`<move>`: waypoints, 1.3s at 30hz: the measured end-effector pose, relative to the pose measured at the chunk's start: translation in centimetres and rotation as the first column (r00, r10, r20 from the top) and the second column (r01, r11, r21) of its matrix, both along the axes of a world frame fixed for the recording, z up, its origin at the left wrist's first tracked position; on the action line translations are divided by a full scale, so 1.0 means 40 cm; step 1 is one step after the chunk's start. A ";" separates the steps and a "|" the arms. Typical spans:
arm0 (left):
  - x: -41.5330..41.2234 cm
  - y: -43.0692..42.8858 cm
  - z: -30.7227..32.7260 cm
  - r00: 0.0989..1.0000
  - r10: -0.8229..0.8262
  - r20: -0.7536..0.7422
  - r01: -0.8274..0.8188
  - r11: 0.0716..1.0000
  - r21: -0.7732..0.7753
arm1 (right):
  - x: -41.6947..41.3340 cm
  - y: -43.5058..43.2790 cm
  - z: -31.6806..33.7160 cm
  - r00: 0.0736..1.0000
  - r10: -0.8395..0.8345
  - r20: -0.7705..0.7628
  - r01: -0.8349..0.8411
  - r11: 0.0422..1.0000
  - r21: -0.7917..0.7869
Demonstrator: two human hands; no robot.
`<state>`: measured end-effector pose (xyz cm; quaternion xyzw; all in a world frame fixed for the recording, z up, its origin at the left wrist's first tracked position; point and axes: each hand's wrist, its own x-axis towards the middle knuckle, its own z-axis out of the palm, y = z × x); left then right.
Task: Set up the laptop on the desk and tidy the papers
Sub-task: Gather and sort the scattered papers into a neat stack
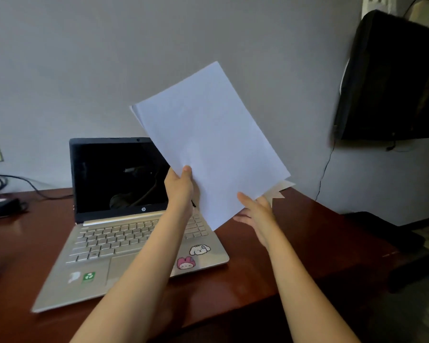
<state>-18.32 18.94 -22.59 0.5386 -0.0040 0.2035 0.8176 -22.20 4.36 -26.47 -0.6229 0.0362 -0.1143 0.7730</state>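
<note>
Papers (pixel 208 144) up in the air, tilted: left hand (pixel 180 186) pinches their near-left edge, right hand (pixel 255 211) spread under the near corner, above the open laptop (pixel 124 219).

The laptop (pixel 134 219) sits open on the desk (pixel 270 268), its screen toward the wall behind. Above its right side a stack of papers (pixel 208 144) is held up in the air, tilted, the left hand (pixel 180 186) at its left edge, the right hand (pixel 255 211) under its lower corner. A power adapter (pixel 1 206) lies far left; a television (pixel 391 80) hangs on the wall at right.
</note>
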 end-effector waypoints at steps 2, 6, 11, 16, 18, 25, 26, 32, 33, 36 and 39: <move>-0.010 0.030 0.008 1.000 0.031 -0.002 -0.031 1.000 0.005 | 0.005 0.050 -0.003 0.997 0.075 0.010 -0.075 0.996 -0.051; -0.041 0.105 0.019 0.990 0.139 0.011 -0.139 0.978 0.156 | 0.020 0.115 0.000 0.999 -0.040 0.001 0.040 0.999 -0.028; -0.073 0.229 0.008 0.907 0.379 0.185 -0.419 0.859 0.295 | 0.033 0.157 0.010 0.998 -0.056 -0.028 0.055 0.997 -0.056; -0.096 0.330 -0.030 0.740 0.236 0.630 -0.668 0.139 0.731 | 0.032 0.225 0.035 0.999 0.031 -0.019 -0.033 0.995 -0.092; -0.093 0.371 -0.046 0.710 0.095 0.698 -0.695 -0.072 0.716 | 0.031 0.262 0.043 0.997 0.081 -0.011 -0.082 0.991 -0.105; -0.158 0.544 -0.049 0.696 0.080 0.714 -0.696 -0.170 0.697 | 0.005 0.428 0.050 0.968 0.247 -0.039 -0.250 0.955 -0.163; -0.173 0.572 -0.051 0.694 0.092 0.714 -0.694 -0.178 0.698 | -0.003 0.455 0.049 0.961 0.272 -0.040 -0.275 0.947 -0.168; -0.292 0.742 -0.090 0.666 0.209 0.716 -0.667 -0.263 0.697 | -0.054 0.620 0.040 0.873 0.485 -0.051 -0.482 0.841 -0.247; -0.315 0.766 -0.098 0.654 0.239 0.717 -0.664 -0.273 0.696 | -0.064 0.648 0.038 0.856 0.514 -0.056 -0.511 0.823 -0.250; -0.383 0.822 -0.116 0.631 0.341 0.697 -0.642 -0.276 0.716 | -0.097 0.725 0.033 0.811 0.580 -0.079 -0.578 0.773 -0.261; -0.450 0.870 -0.133 0.596 0.447 0.667 -0.624 -0.265 0.735 | -0.140 0.788 0.032 0.762 0.640 -0.099 -0.641 0.724 -0.255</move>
